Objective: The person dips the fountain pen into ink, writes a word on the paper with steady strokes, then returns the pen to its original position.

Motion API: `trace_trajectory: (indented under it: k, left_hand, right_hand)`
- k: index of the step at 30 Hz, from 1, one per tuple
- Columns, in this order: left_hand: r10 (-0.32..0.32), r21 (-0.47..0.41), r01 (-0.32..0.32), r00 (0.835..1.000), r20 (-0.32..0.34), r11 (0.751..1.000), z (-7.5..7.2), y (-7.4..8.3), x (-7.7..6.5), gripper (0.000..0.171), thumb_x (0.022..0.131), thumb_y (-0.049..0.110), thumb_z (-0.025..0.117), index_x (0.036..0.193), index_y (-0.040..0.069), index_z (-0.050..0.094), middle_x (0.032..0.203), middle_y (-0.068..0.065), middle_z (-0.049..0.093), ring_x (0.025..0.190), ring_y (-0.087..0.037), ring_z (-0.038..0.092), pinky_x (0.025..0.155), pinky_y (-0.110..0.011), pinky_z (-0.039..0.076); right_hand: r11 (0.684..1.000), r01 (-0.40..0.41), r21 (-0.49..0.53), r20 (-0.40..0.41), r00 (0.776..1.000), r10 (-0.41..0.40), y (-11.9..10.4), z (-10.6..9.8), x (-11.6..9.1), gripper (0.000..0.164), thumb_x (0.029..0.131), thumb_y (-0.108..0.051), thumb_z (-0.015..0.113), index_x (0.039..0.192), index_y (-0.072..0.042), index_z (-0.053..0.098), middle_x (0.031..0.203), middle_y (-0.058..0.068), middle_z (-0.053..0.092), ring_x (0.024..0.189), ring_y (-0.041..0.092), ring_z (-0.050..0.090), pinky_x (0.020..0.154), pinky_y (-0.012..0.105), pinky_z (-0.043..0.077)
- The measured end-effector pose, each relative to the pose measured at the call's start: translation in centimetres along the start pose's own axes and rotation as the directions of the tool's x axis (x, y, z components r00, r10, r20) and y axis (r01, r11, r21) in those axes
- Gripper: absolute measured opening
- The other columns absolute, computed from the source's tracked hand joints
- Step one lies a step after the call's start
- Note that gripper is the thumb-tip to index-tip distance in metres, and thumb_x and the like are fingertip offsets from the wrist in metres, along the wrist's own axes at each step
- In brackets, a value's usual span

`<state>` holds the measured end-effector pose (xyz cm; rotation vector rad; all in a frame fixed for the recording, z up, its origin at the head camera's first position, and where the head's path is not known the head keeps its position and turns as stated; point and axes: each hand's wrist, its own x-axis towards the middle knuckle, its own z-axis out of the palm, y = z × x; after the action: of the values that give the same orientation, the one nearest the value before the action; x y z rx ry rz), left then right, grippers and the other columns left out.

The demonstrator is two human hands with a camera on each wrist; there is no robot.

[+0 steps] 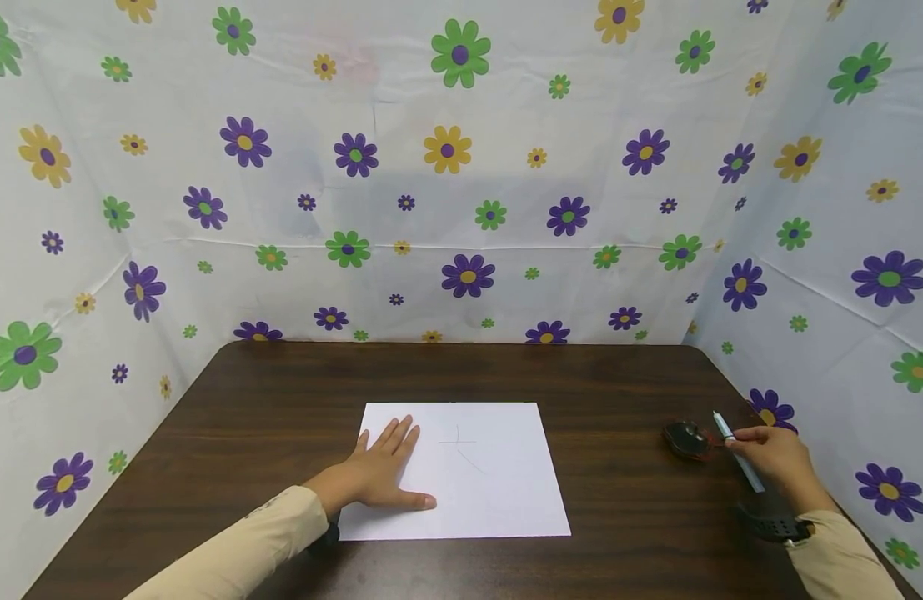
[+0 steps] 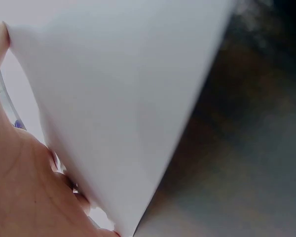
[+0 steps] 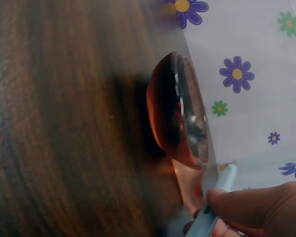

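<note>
On a white sheet of paper [image 1: 499, 500] lies my left hand [image 1: 382, 475], fingers spread and palm down near its left edge. The sheet bears thin pencil-like lines, a cross and a slanting stroke. In the left wrist view the paper [image 2: 123, 98] fills the middle beside the palm [image 2: 24, 182]. At the table's right side, my right hand [image 1: 780, 462] pinches a pale blue pen [image 1: 749, 473] between thumb and fingers. Just left of it sits a dark, rounded, bowl-like thing [image 1: 684, 439] with a reddish translucent tail; whether the fingers touch that tail I cannot tell.
A dark brown wooden table [image 1: 604, 383] carries everything. White cloth with flower prints [image 1: 401, 183] hangs behind and along both sides, close to my right hand. A black watch-like band [image 1: 772, 527] is on the right wrist.
</note>
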<state>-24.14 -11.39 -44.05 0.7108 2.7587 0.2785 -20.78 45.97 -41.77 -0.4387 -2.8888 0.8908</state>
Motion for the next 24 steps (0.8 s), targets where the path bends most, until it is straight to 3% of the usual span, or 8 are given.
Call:
trace_trajectory:
  k: [6,13,21,24]
  left_hand:
    - [0.015,0.003,-0.015,1.0,-0.012,1.0,0.2,-0.3,0.0,0.121,0.069,0.085,0.051,0.153,0.006,0.018,0.161,-0.014,0.006,0.147,-0.034,0.004,0.11,-0.067,0.002]
    - [0.004,-0.018,-0.004,1.0,0.004,1.0,-0.3,0.0,-0.3,0.117,0.071,0.08,0.056,0.153,0.006,0.019,0.161,-0.015,0.007,0.147,-0.035,0.005,0.11,-0.067,0.004]
    - [0.002,0.017,-0.002,1.0,-0.008,1.0,0.9,-0.8,0.4,0.12,0.067,0.086,0.052,0.154,0.011,0.016,0.162,-0.01,0.003,0.148,-0.032,0.002,0.111,-0.065,0.002]
    - [0.011,0.01,-0.011,1.0,-0.025,1.0,1.1,-0.9,0.5,0.12,0.067,0.086,0.052,0.154,0.01,0.018,0.162,-0.01,0.005,0.148,-0.032,0.003,0.11,-0.066,0.003]
  right_hand:
    - [0.999,-0.038,-0.012,0.037,0.999,0.039,0.3,0.1,-0.3,0.04,0.088,-0.024,0.066,0.102,0.014,0.064,0.089,0.028,0.063,0.076,0.029,0.055,0.057,0.03,0.04]
    - [0.998,-0.039,-0.044,0.039,0.998,0.041,0.4,0.1,-0.3,0.042,0.09,-0.028,0.064,0.104,0.012,0.066,0.097,0.034,0.061,0.079,0.032,0.056,0.058,0.03,0.04]
    - [0.997,-0.058,-0.051,0.061,0.996,0.062,0.4,0.1,-0.2,0.043,0.089,-0.028,0.064,0.104,0.012,0.066,0.107,0.039,0.057,0.091,0.047,0.056,0.068,0.045,0.046]
    - [0.997,-0.064,-0.052,0.065,0.996,0.068,0.5,0.1,-0.2,0.043,0.089,-0.028,0.064,0.105,0.011,0.066,0.108,0.038,0.057,0.092,0.047,0.056,0.068,0.046,0.046]
